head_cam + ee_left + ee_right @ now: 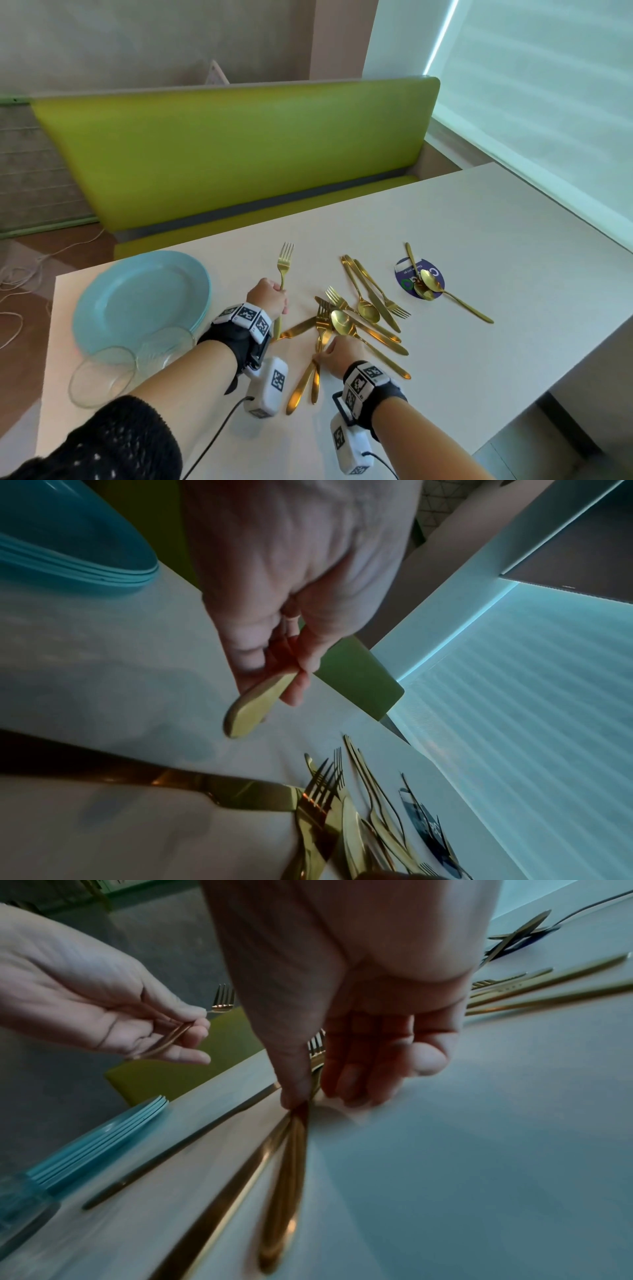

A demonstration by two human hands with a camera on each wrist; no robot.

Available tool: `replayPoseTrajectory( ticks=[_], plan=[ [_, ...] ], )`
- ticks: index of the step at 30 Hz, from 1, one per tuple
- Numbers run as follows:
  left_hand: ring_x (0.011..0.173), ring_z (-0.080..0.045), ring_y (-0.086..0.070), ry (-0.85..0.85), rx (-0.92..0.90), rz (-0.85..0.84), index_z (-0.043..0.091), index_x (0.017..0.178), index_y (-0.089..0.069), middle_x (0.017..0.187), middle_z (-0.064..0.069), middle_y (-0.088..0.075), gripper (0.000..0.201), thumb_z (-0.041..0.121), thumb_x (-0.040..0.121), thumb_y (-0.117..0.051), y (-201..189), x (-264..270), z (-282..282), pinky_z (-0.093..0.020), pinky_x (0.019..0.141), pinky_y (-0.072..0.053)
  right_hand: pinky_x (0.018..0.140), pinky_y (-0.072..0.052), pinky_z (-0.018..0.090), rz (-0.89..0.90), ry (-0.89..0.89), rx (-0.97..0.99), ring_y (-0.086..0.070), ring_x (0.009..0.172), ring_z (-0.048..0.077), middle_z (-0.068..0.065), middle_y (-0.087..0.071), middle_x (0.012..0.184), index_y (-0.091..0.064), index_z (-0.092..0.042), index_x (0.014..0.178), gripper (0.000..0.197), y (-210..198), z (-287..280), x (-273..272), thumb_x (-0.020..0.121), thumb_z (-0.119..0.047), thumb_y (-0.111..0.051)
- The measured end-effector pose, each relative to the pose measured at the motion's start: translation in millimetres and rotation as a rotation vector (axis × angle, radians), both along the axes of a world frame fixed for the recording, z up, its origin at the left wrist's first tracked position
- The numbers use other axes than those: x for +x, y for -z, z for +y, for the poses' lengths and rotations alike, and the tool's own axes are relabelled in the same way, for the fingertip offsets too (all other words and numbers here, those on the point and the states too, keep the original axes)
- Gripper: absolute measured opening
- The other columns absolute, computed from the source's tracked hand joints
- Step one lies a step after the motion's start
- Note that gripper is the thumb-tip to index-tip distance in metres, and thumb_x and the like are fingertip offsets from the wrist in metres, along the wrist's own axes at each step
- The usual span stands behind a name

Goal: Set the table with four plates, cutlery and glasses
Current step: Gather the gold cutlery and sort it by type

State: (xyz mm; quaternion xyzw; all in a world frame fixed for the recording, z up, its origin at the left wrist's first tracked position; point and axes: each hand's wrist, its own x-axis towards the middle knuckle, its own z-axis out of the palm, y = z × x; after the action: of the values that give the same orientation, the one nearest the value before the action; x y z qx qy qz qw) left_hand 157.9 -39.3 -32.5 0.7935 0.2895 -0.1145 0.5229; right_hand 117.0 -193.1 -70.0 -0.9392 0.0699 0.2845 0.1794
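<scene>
My left hand (pixel 278 301) grips a gold fork (pixel 285 263) by its handle, tines pointing away; the left wrist view shows the handle end (pixel 251 712) sticking out below the curled fingers (pixel 301 685). My right hand (pixel 322 356) pinches the handles of two gold forks (pixel 322 318) lying on the white table (pixel 479 240), thumb against fingers (pixel 346 1085) over the handles (pixel 291 1150). A heap of gold knives, forks and spoons (pixel 366 308) lies just beyond. A stack of light-blue plates (pixel 140 298) sits at the left, with two clear glasses (pixel 102 373) in front of it.
Two gold spoons (pixel 431 284) rest on a round blue sticker (pixel 402 274) to the right. A gold knife (pixel 240 791) lies under my left wrist. A green bench (pixel 239 154) runs along the table's far side; a window blind (pixel 548 102) is on the right.
</scene>
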Motion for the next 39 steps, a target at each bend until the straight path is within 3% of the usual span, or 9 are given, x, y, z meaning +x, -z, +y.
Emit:
replayPoseTrajectory(
  ticks=[6,9,13,15,19,23,31,35,39],
  plan=[
    [0.053,-0.018,-0.052,-0.092,-0.212,0.013,0.008,0.087,-0.049,0.066,-0.006,-0.055,0.010,0.005,0.095,-0.044,-2,-7,-4,-0.024,0.047,-0.050,0.093,-0.050,0.027,0.055,-0.003,-0.028,-0.061,0.111,0.022,0.009,-0.065,0.119,-0.064,-0.008,0.117,0.039,-2,-5,2,0.089,-0.034,-0.057],
    [0.056,-0.018,-0.055,-0.123,-0.237,-0.025,0.008,0.094,-0.050,0.068,-0.006,-0.059,0.008,0.002,0.095,-0.044,-1,-12,-7,-0.021,0.046,-0.052,0.094,-0.050,0.029,0.069,-0.025,-0.035,-0.061,0.106,0.020,0.009,-0.065,0.116,-0.064,-0.008,0.114,0.037,-9,-6,1,0.089,-0.033,-0.056],
    [0.060,-0.017,-0.056,-0.156,-0.319,-0.045,0.012,0.100,-0.049,0.071,-0.006,-0.060,0.012,0.002,0.095,-0.045,2,-15,-9,-0.029,0.064,-0.055,0.066,-0.051,0.026,0.051,0.091,0.230,-0.052,0.064,0.013,0.002,-0.061,0.077,-0.059,-0.017,0.073,0.018,-23,-7,14,0.089,-0.026,-0.057],
    [0.064,-0.017,-0.058,-0.159,-0.365,-0.029,0.010,0.106,-0.052,0.075,-0.006,-0.061,0.016,0.002,0.094,-0.045,3,-17,-11,-0.032,0.071,-0.055,0.051,-0.043,0.020,0.038,0.161,0.405,-0.047,0.054,0.009,-0.002,-0.057,0.067,-0.056,-0.018,0.069,0.022,-38,-5,24,0.089,-0.026,-0.061],
    [0.070,-0.020,-0.062,-0.091,-0.463,0.010,0.005,0.105,-0.054,0.085,-0.010,-0.063,0.012,0.006,0.094,-0.047,-1,-19,-19,-0.037,0.074,-0.055,0.048,-0.039,0.019,0.044,0.209,0.687,-0.047,0.049,0.008,0.001,-0.062,0.069,-0.059,-0.015,0.070,0.019,-62,2,39,0.087,-0.022,-0.066],
    [0.070,-0.027,-0.062,-0.088,-0.560,0.033,0.006,0.097,-0.054,0.080,-0.012,-0.060,0.011,0.014,0.096,-0.048,-6,-19,-25,-0.048,0.083,-0.056,0.045,-0.038,0.018,0.064,0.167,0.683,-0.047,0.045,0.006,-0.001,-0.062,0.063,-0.061,-0.014,0.072,0.017,-62,7,40,0.086,-0.022,-0.067],
    [0.063,-0.025,-0.059,0.001,-0.551,0.044,0.007,0.089,-0.053,0.077,-0.010,-0.056,0.018,0.019,0.099,-0.044,-2,-22,-27,-0.035,0.062,-0.055,0.048,-0.039,0.020,0.064,0.204,0.635,-0.049,0.050,0.009,0.001,-0.062,0.068,-0.058,-0.018,0.066,0.022,-43,10,33,0.085,-0.025,-0.068],
    [0.069,-0.024,-0.062,0.002,-0.519,0.047,0.008,0.090,-0.053,0.083,-0.009,-0.063,0.016,0.017,0.099,-0.042,1,-18,-28,-0.039,0.073,-0.055,0.049,-0.040,0.019,0.021,0.140,0.527,-0.050,0.055,0.008,-0.004,-0.064,0.070,-0.059,-0.020,0.070,0.021,-39,6,35,0.082,-0.033,-0.071],
    [0.070,-0.022,-0.064,-0.064,-0.475,0.021,0.007,0.100,-0.050,0.085,-0.006,-0.065,0.014,0.018,0.100,-0.040,-3,-6,-22,-0.037,0.070,-0.055,0.073,-0.050,0.024,-0.162,0.068,0.211,-0.061,0.086,0.014,-0.002,-0.066,0.088,-0.068,-0.017,0.088,0.010,-45,-25,58,0.084,-0.026,-0.066]
  ],
)
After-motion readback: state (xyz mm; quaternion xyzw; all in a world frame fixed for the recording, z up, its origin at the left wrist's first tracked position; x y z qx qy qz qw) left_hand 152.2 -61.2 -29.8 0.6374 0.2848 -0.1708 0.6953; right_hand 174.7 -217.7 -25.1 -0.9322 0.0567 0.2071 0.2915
